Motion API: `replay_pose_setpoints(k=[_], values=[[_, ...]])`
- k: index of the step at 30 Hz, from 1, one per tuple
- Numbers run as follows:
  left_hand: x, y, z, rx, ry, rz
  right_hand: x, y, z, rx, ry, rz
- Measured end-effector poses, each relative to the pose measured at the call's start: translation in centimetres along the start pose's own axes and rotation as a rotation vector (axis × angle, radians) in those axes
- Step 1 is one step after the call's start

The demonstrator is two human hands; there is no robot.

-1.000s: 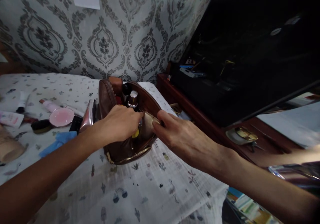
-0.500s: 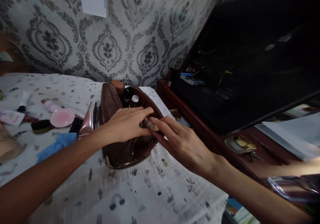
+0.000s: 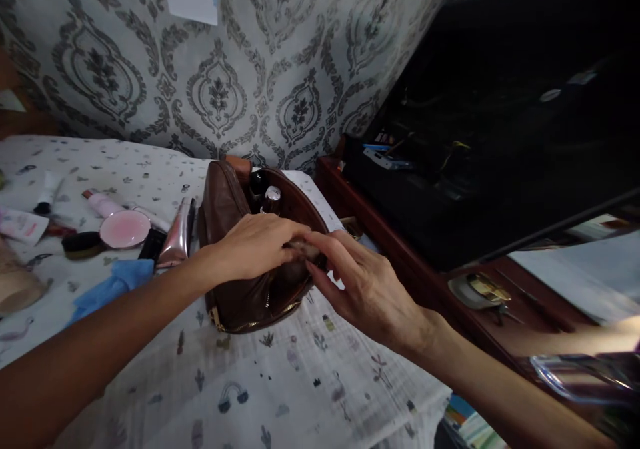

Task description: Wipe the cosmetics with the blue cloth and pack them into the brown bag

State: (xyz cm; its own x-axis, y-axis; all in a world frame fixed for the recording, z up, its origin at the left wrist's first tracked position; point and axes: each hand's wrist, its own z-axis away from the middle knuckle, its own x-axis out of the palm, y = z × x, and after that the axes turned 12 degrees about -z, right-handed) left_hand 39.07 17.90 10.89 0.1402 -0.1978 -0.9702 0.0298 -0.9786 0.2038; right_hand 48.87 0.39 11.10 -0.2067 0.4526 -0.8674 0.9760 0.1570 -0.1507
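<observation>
An unzipped brown leather pouch (image 3: 227, 202) rests on the patterned white cloth. My left hand (image 3: 263, 242) reaches over its opening, fingers closed on something small and blurred that I cannot make out. My right hand (image 3: 357, 279) is at the pouch's right side, thumb and index finger parted around the same spot, fingertips close to the left ones. Behind my left hand, a silver-capped bottle (image 3: 272, 197) and a dark round item (image 3: 259, 183) show inside the pouch. The pouch's front part is hidden in shadow.
Left of the pouch lie a rose tube (image 3: 176, 235), a round pink compact (image 3: 125, 229), a dark oval brush (image 3: 81, 244) and a blue cloth (image 3: 113, 289). A large black screen (image 3: 500, 115) leans over the reddish wooden desk (image 3: 425, 265) at the right.
My right thumb and index finger have spread apart slightly. My left fingertips have shifted a little, and the view has moved slightly. The pouch stays in place.
</observation>
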Motion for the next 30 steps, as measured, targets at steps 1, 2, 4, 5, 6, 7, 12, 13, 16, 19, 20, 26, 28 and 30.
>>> replay_pose_setpoints(k=[1, 2, 4, 5, 6, 7, 12, 13, 16, 19, 20, 26, 28, 30], values=[[0.1, -0.1, 0.0, 0.006, -0.002, -0.001, 0.0, 0.0, 0.0, -0.003, -0.003, 0.005], [0.1, -0.1, -0.1, 0.011, -0.004, -0.007, 0.0, -0.1, 0.0, -0.007, -0.003, 0.010], [0.0, -0.2, 0.0, 0.019, -0.002, -0.018, 0.0, -0.2, 0.0, -0.013, -0.004, 0.017], [-0.1, -0.3, 0.1, 0.023, 0.007, -0.017, 0.0, -0.2, 0.0, -0.012, -0.006, 0.016], [-0.4, -0.5, 0.3, 0.026, 0.022, -0.010, -0.1, -0.3, 0.1, -0.007, -0.013, 0.014], [-0.6, -0.6, 0.5, 0.027, 0.045, 0.002, -0.1, -0.3, 0.2, -0.001, -0.021, 0.013], [-2.0, -1.3, 3.2, -0.005, 0.142, -0.004, -0.1, -0.5, 0.6, -0.027, 0.033, -0.021], [-2.1, -1.4, 3.9, 0.001, 0.150, -0.025, -0.1, -0.6, 0.7, -0.034, 0.062, -0.038], [-1.8, -1.5, 6.0, 0.046, 0.207, -0.061, 0.3, -1.4, 1.2, -0.047, 0.144, -0.097], [-1.4, -1.4, 7.7, 0.056, 0.329, -0.079, 1.1, -2.7, 2.2, -0.110, 0.228, -0.159], [-1.2, -1.3, 8.1, 0.054, 0.366, -0.089, 1.5, -3.2, 2.6, -0.141, 0.247, -0.184], [-0.2, -0.5, 9.0, 0.014, 0.508, -0.143, 5.3, -5.2, 4.6, -0.282, 0.150, -0.313], [0.1, -0.4, 9.0, 0.007, 0.532, -0.152, 6.8, -5.6, 4.5, -0.298, 0.086, -0.328], [0.4, -0.5, 8.9, 0.007, 0.549, -0.156, 8.1, -6.0, 4.1, -0.323, 0.025, -0.316]])
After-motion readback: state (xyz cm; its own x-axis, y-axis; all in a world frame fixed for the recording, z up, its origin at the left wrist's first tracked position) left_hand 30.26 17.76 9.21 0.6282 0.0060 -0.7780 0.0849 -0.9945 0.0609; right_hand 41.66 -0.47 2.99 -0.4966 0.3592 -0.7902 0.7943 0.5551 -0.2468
